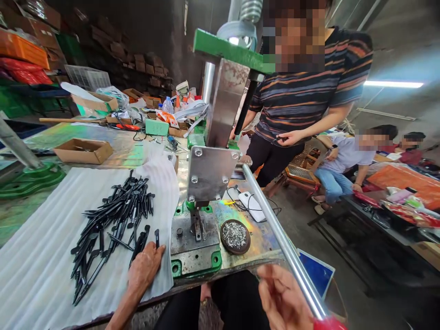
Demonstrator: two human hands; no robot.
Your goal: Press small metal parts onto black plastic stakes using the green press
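Note:
My left hand (146, 263) is closed at the near right edge of a heap of slim black pieces with rounded tab ends (113, 220). One black piece (157, 238) stands up from between its thumb and finger, and more lie against its fingers. My right hand (283, 293) hangs over the table's front edge, left of the press's metal lever (282, 233). Its fingers are loosely curled and apart, with nothing visible in them. Between the hands stands a green-framed press (213, 174) with a steel base block (194, 233). A round dish (235, 237) of small silvery pins sits right of that base.
White foam sheet (41, 247) lies beneath the black pieces. Farther back are an open cardboard box (82, 151), a green box (157, 127) and cables. A white device (252, 206) lies beyond the dish. A co-worker in a striped shirt (309, 91) stands behind the press; others sit at right.

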